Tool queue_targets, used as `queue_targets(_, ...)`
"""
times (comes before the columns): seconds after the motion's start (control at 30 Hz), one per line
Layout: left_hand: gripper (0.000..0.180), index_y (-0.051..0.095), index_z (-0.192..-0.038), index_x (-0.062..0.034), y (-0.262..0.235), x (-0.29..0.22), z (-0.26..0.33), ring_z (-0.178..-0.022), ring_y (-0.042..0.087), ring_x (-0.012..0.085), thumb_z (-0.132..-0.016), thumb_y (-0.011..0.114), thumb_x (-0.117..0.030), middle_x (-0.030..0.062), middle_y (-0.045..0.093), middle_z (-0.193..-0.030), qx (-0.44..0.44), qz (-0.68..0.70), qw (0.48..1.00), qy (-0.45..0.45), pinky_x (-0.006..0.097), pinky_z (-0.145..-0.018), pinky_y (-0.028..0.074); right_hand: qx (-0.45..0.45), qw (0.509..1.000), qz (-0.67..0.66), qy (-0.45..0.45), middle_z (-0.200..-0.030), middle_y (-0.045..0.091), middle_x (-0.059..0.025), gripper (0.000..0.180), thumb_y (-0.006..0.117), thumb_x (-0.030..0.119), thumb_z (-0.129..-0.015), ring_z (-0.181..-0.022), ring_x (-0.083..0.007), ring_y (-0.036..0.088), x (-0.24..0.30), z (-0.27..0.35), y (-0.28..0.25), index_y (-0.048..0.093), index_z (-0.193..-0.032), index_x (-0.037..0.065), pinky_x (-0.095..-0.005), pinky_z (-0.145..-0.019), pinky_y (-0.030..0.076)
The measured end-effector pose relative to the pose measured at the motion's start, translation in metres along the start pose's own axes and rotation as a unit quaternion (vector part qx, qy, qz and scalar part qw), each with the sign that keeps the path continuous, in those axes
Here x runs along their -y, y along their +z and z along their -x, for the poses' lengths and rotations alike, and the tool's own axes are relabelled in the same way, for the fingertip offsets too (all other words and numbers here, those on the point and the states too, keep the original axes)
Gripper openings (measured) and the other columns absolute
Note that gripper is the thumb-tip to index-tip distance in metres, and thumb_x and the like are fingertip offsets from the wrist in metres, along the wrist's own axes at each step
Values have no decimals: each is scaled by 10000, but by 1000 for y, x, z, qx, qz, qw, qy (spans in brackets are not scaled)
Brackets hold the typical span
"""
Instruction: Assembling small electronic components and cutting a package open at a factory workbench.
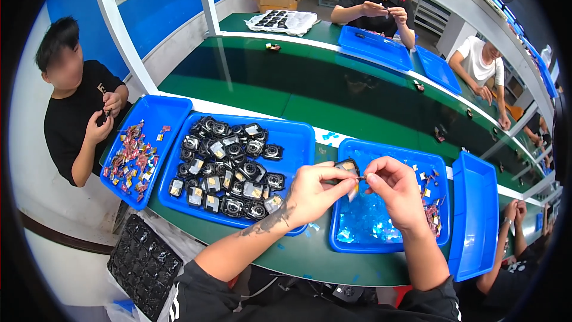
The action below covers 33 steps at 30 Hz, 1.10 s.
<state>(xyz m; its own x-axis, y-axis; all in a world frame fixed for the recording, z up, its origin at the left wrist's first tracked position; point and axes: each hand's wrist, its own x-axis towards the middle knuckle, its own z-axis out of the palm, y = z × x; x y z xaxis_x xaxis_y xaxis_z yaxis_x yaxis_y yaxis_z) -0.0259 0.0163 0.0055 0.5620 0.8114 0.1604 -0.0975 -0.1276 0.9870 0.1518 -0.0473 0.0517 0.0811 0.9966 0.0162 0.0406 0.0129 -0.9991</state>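
Note:
Both my hands meet above the blue tray (341,244) of blue film scraps. My left hand (313,194) is closed, thumb and fingers pinching a small black watch case (345,163) with a pale piece hanging below it. From the right, my right hand (396,194) comes up to the case in a pinch. What its fingertips grip is too small to name. Under them lie shiny blue film pieces (363,217). Left of my left forearm a wide blue tray (292,134) holds many black watch cases (229,170), some with pale labels.
A blue tray (173,105) of small wired parts (131,158) stands at the left, beside a seated person (77,95). At the right is another blue tray (475,220). A green conveyor belt (333,95) carrying scattered parts runs behind. Other people work across it.

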Motion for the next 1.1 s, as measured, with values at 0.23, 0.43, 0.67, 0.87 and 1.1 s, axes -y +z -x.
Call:
queue_targets(0.23,215,661,-1048,82,1,-10,-3,-877,691,209,-887,661,-60,169,679,-988,35,214,963,-159,281,-782,587,-53,993,39,-94,-935,555,-32,222,595,-66,-870,-865,-76,546,1,5,14,511,-1056,21,-210,-770,481)
queue_targets(0.43,241,662,-1065,71,-4,-5,-4,-857,686,178,-867,686,-64,143,687,-999,25,170,976,-136,267,-783,574,-28,993,60,-102,-932,558,-29,232,594,-68,-860,-852,-69,543,2,-2,14,521,-1066,11,-206,-734,488)
queue_targets(0.67,297,621,-1154,68,-7,-13,-2,-930,664,157,-878,662,-35,134,673,-1065,46,113,986,-113,262,-825,547,-28,985,146,-90,-901,578,-23,294,646,-63,-820,-809,-60,556,7,-2,17,532,-1077,24,-185,-661,463)
queue_targets(0.87,358,555,-1248,58,0,-4,-5,-1022,629,148,-900,612,3,115,641,-1138,44,191,980,-38,260,-893,517,-61,988,116,-77,-812,583,1,353,661,-66,-808,-726,-39,549,10,-6,19,504,-1108,34,-174,-616,428)
queue_targets(1.1,402,535,-1290,27,-9,0,-10,-997,619,114,-895,608,9,91,640,-1123,7,168,986,-1,247,-853,526,-54,984,143,-87,-790,561,5,397,660,-84,-791,-670,-31,485,11,-20,26,488,-1125,43,-168,-597,394)
